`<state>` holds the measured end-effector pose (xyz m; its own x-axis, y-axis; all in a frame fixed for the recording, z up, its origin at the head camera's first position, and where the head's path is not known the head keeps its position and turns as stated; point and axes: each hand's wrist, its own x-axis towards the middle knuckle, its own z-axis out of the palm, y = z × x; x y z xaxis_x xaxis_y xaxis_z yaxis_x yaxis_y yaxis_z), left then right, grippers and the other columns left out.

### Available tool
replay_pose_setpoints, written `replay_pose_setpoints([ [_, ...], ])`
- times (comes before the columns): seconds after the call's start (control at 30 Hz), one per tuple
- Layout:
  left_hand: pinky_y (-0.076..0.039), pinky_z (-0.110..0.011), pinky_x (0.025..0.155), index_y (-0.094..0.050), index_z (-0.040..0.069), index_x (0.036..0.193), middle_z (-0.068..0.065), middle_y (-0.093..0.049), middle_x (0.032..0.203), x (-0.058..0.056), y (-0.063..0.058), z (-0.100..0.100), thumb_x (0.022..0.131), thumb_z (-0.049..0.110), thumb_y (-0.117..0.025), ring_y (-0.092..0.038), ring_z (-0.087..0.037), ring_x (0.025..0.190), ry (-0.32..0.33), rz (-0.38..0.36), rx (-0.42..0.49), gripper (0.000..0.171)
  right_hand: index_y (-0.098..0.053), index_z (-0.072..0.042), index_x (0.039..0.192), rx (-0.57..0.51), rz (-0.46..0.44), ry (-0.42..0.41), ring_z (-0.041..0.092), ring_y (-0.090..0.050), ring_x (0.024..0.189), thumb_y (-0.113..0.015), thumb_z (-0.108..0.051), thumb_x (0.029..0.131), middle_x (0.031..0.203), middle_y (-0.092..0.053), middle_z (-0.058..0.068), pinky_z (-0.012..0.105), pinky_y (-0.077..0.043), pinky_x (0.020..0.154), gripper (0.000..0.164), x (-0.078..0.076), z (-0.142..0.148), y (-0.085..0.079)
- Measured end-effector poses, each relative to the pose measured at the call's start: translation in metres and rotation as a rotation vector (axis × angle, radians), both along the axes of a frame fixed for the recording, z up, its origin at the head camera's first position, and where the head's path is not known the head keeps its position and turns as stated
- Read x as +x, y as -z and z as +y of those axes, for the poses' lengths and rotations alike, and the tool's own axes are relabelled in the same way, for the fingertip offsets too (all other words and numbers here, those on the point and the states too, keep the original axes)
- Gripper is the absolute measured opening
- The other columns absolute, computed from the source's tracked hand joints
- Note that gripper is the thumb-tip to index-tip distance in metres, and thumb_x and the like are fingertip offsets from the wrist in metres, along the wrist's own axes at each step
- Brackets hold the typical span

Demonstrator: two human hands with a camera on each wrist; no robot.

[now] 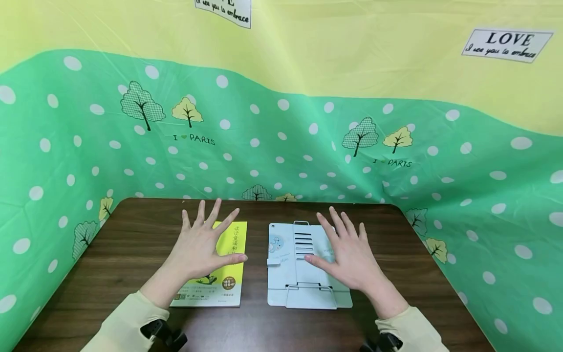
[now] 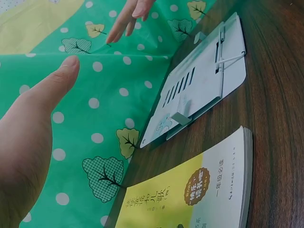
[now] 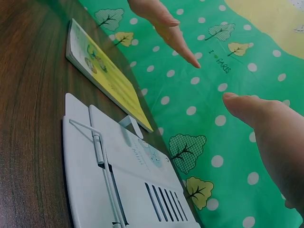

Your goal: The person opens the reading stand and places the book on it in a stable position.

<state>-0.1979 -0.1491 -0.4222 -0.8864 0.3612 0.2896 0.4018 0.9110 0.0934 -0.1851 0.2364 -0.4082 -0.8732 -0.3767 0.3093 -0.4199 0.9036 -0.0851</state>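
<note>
Both hands hover with fingers spread, palms down, holding nothing. My left hand is above a yellow and white book, covering part of its cover in the head view. In the left wrist view the book lies flat, its thumb-side hand well above it. Over the right part of a pale blue folding book stand is my right hand. The stand lies folded flat, with slots down its middle, a wire support at the front and a small clip on its left edge. The right wrist view shows the stand below the thumb.
A dark wooden table carries both things side by side, with a narrow strip of wood between them. Behind and around it hangs a green and yellow cloth with white dots and trees. Each wrist wears a black strap.
</note>
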Motion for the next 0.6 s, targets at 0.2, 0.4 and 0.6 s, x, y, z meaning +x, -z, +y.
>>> replay_pose_setpoints([
  [0.2,-0.008,-0.085,0.111,-0.020,0.040,0.170,-0.016,-0.012,0.175,0.001,0.000,0.004,0.078,0.100,-0.044,-0.011,-0.056,0.155,0.008,-0.013,0.018,0.112,-0.022,-0.025,0.171,-0.051,-0.024,-0.004,0.045,-0.021,0.156,-0.061,-0.081,0.090,0.175,-0.017,0.012,0.082,-0.019,0.111,0.106,0.002,0.006,-0.003],
  [0.4,-0.008,-0.084,0.112,-0.019,0.040,0.170,-0.014,-0.010,0.175,0.003,-0.001,0.009,0.079,0.100,-0.045,-0.012,-0.055,0.155,0.015,-0.032,0.036,0.112,-0.021,-0.025,0.171,-0.085,-0.043,-0.005,0.045,-0.023,0.155,-0.063,-0.077,0.092,0.175,-0.017,0.012,0.081,-0.020,0.112,0.103,0.005,0.012,-0.003],
  [0.6,-0.008,-0.083,0.113,-0.020,0.039,0.170,-0.014,-0.010,0.175,0.005,-0.001,0.014,0.080,0.097,-0.047,-0.011,-0.053,0.156,0.029,-0.054,0.070,0.110,-0.022,-0.025,0.171,-0.103,-0.057,0.011,0.045,-0.024,0.155,-0.062,-0.076,0.093,0.175,-0.018,0.013,0.079,-0.023,0.112,0.102,0.007,0.018,-0.002],
])
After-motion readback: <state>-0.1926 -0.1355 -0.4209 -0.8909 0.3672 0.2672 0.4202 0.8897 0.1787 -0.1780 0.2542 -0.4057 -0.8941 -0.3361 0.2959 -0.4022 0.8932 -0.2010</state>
